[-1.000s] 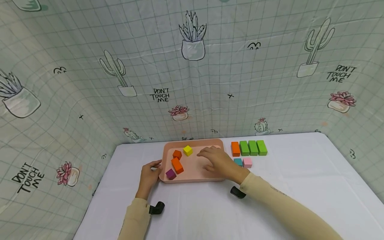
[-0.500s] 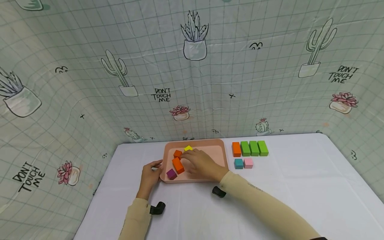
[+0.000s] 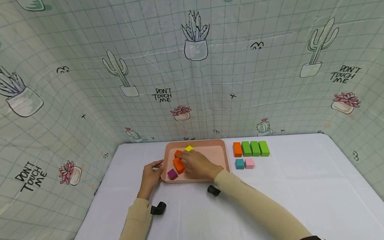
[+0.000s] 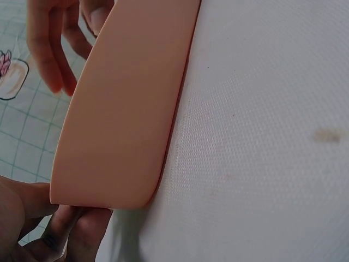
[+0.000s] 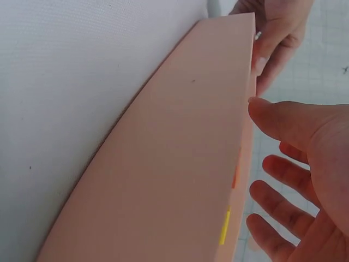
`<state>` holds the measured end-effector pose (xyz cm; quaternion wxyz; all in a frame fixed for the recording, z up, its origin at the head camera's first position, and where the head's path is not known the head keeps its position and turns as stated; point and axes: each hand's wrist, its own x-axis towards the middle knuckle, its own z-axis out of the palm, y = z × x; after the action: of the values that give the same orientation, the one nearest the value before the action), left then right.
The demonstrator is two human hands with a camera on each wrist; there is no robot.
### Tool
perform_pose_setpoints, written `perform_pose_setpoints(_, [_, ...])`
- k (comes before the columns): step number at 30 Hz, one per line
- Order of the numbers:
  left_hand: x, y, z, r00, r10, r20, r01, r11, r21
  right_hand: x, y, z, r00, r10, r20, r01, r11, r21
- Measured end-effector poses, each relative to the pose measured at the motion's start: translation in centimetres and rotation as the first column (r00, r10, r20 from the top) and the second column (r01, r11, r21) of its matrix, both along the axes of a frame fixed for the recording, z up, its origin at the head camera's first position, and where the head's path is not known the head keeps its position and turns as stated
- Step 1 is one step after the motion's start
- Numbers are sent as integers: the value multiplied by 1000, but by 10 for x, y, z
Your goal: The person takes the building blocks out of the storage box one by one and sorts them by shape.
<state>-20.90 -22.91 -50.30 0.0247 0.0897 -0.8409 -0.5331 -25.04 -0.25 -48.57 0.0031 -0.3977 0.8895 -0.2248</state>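
Note:
A peach-coloured tray [image 3: 210, 145] lies on the table, holding a purple cube [image 3: 172, 174], a long orange block [image 3: 179, 165], a smaller orange block [image 3: 178, 154] and a yellow cube [image 3: 189, 148]. My left hand [image 3: 151, 175] grips the tray's left side, the thumb at the rim and fingers against the outer wall in the left wrist view. Over the tray reaches my right hand [image 3: 198, 165], fingertips close to the orange blocks. In the right wrist view its thumb and fingers stand apart with nothing visible between them. Whether the fingertips touch a block is hidden.
Right of the tray, an orange block [image 3: 237, 149] and several green blocks [image 3: 255, 148] stand in a row. Before them sit a teal cube [image 3: 239, 164] and a pink cube [image 3: 249, 163]. A patterned cloth [image 3: 210, 83] hangs behind the white table [image 3: 285, 180].
My right hand has moved left across the tray, from its right half to the orange blocks, partly covering the yellow cube. The left hand has stayed on the tray's side.

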Motion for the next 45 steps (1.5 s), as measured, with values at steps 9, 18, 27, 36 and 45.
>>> perform_pose_setpoints(9, [0, -1, -2, 1000, -1, 2, 1, 1000, -7, -3, -7, -4, 1000, -1, 24, 0, 1000, 30])
perform_pose_setpoints(18, [-2, 0, -2, 1000, 1, -5, -1, 1000, 4, -3, -11, -6, 1000, 18, 12, -19, 997, 72])
perform_pose_setpoints(27, [-1, 0, -4, 1000, 4, -3, -4, 1000, 12, -2, -11, -10, 996, 14, -85, -1, 990, 144])
perform_pose_setpoints(36, [0, 0, -2, 1000, 3, -2, -3, 1000, 25, -3, -13, -14, 980, 16, -196, 23, 981, 193])
perform_pose_setpoints(45, [0, 1, -1, 1000, 8, 3, -8, 1000, -9, -1, -10, -13, 956, 57, -287, 5, 977, 211])
